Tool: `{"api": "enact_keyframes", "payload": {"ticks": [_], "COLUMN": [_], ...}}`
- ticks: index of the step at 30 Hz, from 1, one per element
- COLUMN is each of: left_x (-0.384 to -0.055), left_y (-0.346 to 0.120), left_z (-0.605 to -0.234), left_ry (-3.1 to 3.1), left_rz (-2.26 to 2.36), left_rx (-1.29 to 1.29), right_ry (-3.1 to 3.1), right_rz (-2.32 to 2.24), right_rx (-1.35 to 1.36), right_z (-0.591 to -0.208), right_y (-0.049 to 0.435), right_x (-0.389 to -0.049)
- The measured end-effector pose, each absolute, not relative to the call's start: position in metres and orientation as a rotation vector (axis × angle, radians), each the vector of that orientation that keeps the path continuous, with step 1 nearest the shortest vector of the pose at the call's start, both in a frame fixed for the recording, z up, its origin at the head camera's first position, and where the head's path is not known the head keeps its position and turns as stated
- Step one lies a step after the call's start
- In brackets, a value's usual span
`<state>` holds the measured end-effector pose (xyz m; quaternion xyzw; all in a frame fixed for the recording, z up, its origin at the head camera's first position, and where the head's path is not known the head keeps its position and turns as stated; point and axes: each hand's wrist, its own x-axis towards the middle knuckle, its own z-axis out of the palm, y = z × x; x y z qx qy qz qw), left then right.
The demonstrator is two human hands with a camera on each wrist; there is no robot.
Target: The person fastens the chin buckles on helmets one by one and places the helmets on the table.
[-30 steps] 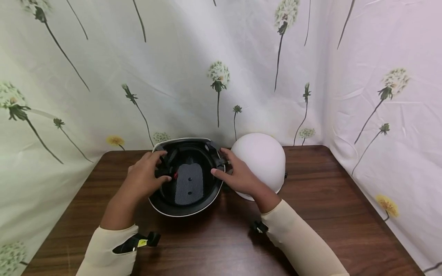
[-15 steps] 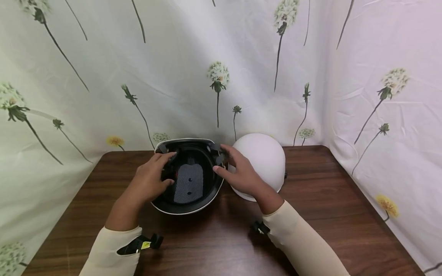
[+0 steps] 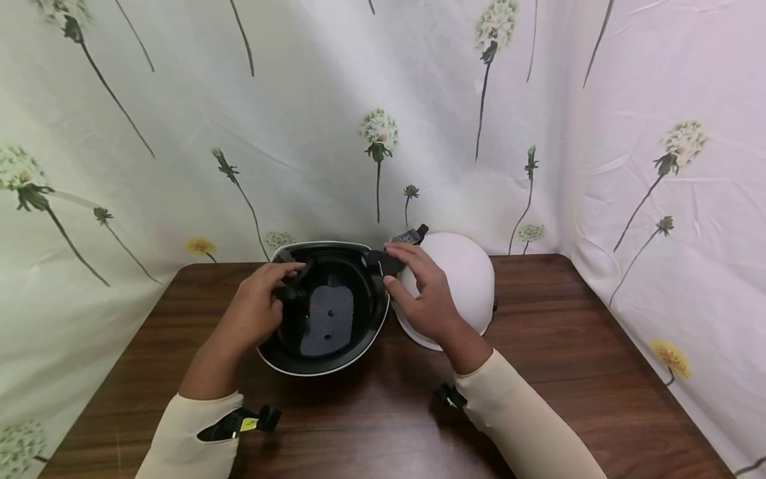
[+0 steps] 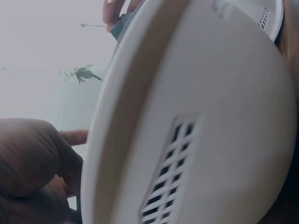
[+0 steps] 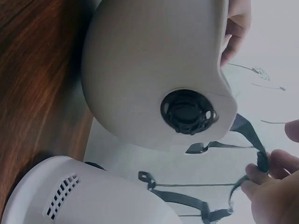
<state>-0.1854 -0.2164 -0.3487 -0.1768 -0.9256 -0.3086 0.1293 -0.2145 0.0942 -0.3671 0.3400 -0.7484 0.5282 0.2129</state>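
Head view: one upturned helmet with white rim and black interior (image 3: 335, 366), at the far side of a dark brown wood-grain table (image 3: 383, 432); seen only here, a grey mesh-textured pad (image 3: 328, 319) lining the bowl. One smooth white dome-shaped helmet (image 3: 457, 279), opening down, just beside it on the right. Left hand (image 3: 251, 306): fingers bent inward at the upturned helmet's left rim; whether they grip any part cannot be told. Right hand (image 3: 425, 293): thumb and fingers nearly closed, pinching a black webbing strap (image 5: 250, 130) at the right rim. Cream sleeves on both arms; behind, a white cloth with dandelion print (image 3: 299, 133).

Left wrist view: outer shell of the upturned helmet, with a slotted rectangular vent (image 4: 170, 172) hidden from the head camera.

Right wrist view: same shell, opposite side, bearing a round black dial-like fitting (image 5: 187, 112); strap clearly at the right fingertips; slotted vent (image 5: 62, 196) on the dome-shaped helmet below.
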Motion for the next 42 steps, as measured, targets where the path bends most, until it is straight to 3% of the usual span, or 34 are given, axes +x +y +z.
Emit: {"api": "enact_keyframes", "payload": {"ticks": [17,31,42], "left_x": [-0.189,-0.188,-0.191], "left_y": [-0.216,-0.215,-0.214], "left_z": [-0.356,-0.356,-0.361], "left_ry": [-2.54,-2.509,-2.357], "left_rz": [-0.776,-0.762,-0.78], "left_rx": [-0.473,-0.331,-0.478], "right_ry": [-1.66,-1.702,-1.893], "right_rz": [1.682,1.885,2.079], "right_rx": [1.191,0.934,0.792], "right_z": [-0.368,-0.363,-0.356], "right_y": [0.091,0.087,0.088], "right_x": [-0.212,-0.21,-0.206]}}
